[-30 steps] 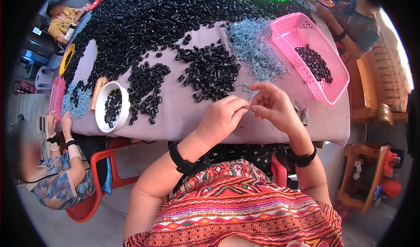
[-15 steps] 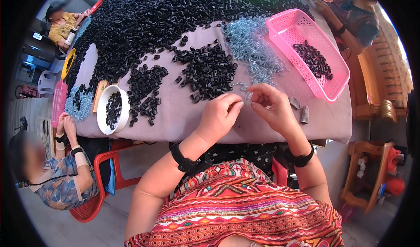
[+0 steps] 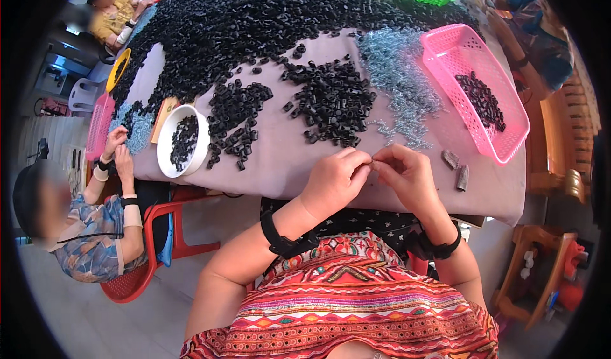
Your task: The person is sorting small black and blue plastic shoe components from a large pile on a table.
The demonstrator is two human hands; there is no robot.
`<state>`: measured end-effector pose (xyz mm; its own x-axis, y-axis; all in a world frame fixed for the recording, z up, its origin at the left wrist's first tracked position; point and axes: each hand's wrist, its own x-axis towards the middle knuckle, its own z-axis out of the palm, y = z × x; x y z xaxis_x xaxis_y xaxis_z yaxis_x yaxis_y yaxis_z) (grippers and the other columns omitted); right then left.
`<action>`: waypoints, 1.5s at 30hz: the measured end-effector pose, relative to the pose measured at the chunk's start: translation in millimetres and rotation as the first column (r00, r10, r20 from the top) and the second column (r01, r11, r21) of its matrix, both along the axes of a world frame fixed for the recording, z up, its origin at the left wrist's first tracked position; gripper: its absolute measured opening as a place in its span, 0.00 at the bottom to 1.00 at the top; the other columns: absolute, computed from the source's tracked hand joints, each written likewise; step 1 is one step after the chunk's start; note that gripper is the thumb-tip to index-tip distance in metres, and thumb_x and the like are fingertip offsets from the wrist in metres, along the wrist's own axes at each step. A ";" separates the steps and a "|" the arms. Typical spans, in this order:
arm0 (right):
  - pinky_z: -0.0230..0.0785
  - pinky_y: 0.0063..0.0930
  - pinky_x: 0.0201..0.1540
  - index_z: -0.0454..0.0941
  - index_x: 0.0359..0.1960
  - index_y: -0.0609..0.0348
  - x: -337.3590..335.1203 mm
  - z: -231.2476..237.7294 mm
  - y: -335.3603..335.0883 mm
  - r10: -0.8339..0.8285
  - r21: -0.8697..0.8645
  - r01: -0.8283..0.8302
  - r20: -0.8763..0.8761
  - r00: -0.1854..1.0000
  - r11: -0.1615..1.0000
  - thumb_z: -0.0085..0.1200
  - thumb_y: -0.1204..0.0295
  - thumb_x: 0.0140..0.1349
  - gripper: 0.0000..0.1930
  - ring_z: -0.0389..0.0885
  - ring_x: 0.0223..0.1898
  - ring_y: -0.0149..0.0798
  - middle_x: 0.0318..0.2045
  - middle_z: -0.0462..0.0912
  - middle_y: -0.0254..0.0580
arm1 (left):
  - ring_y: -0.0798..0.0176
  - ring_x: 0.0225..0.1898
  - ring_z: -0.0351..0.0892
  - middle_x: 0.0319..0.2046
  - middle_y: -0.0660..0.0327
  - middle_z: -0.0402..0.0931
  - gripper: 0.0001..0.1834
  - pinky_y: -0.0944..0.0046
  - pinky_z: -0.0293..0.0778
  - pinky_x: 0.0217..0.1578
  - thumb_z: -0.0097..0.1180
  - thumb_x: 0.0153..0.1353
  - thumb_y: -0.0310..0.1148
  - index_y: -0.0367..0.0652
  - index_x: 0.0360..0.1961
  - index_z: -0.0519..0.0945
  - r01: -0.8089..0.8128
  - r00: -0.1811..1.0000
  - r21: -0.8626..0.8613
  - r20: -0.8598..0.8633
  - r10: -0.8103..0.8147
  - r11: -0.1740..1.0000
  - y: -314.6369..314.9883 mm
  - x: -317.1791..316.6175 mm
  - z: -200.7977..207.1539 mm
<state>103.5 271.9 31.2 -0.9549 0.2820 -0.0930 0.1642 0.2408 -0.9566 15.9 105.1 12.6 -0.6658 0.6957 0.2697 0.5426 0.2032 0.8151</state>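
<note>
My left hand (image 3: 337,179) and my right hand (image 3: 408,175) meet fingertip to fingertip above the near edge of the cloth-covered table (image 3: 273,168). Each is closed in a pinch; whatever sits between the fingers is too small and hidden to name. Just beyond them lies a heap of small black cylindrical parts (image 3: 334,101). A spread of tiny clear bluish pieces (image 3: 401,72) reaches toward my right hand. Beside that hand rest two short grey chunks (image 3: 463,178).
A pink perforated basket (image 3: 442,86) with black parts stands right. Left are a white bowl (image 3: 202,144) of black parts and another black heap (image 3: 235,117). A huge black pile (image 3: 254,15) covers the far table. A co-worker (image 3: 95,232) sits at left; others work farther off.
My right hand has closed from a loose curl into a pinch and come against my left fingertips. The whole view has shifted, with table things now farther right.
</note>
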 end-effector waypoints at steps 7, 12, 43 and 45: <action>0.74 0.24 0.33 0.81 0.37 0.66 -0.7 -6.1 -9.6 0.066 -0.002 -0.066 0.090 0.994 0.998 0.61 0.78 0.60 0.06 0.81 0.28 0.29 0.30 0.84 0.40 | 0.66 0.31 0.82 0.33 0.59 0.80 0.06 0.66 0.75 0.30 0.59 0.64 0.25 0.38 0.41 0.82 -0.291 0.956 -0.065 0.026 0.293 0.955 -51.7 -29.9 -0.2; 0.72 0.27 0.32 0.80 0.38 0.65 -4.5 -14.2 -9.7 0.128 0.123 -0.136 0.074 0.989 0.983 0.61 0.76 0.60 0.07 0.78 0.27 0.30 0.28 0.83 0.41 | 0.58 0.32 0.83 0.38 0.58 0.80 0.07 0.63 0.76 0.34 0.58 0.63 0.25 0.40 0.41 0.83 -0.270 0.957 -0.065 -0.130 0.260 0.961 -55.5 -59.9 -1.5; 0.74 0.22 0.32 0.80 0.38 0.66 -27.8 8.6 -44.4 0.056 -0.202 -0.068 -0.067 0.996 0.977 0.59 0.78 0.64 0.04 0.80 0.29 0.25 0.31 0.83 0.34 | 0.72 0.38 0.81 0.39 0.63 0.81 0.10 0.71 0.78 0.42 0.56 0.68 0.27 0.36 0.48 0.79 -0.166 0.643 0.308 0.754 -0.134 0.937 -61.0 -10.5 -2.6; 0.74 0.20 0.32 0.81 0.40 0.66 -28.1 6.3 -46.6 0.047 -0.181 -0.058 -0.067 0.997 0.982 0.59 0.79 0.64 0.05 0.80 0.29 0.24 0.31 0.83 0.35 | 0.72 0.37 0.81 0.38 0.63 0.81 0.11 0.71 0.78 0.41 0.57 0.67 0.27 0.36 0.49 0.79 -0.162 0.628 0.310 0.765 -0.144 0.937 -61.2 -10.1 -7.4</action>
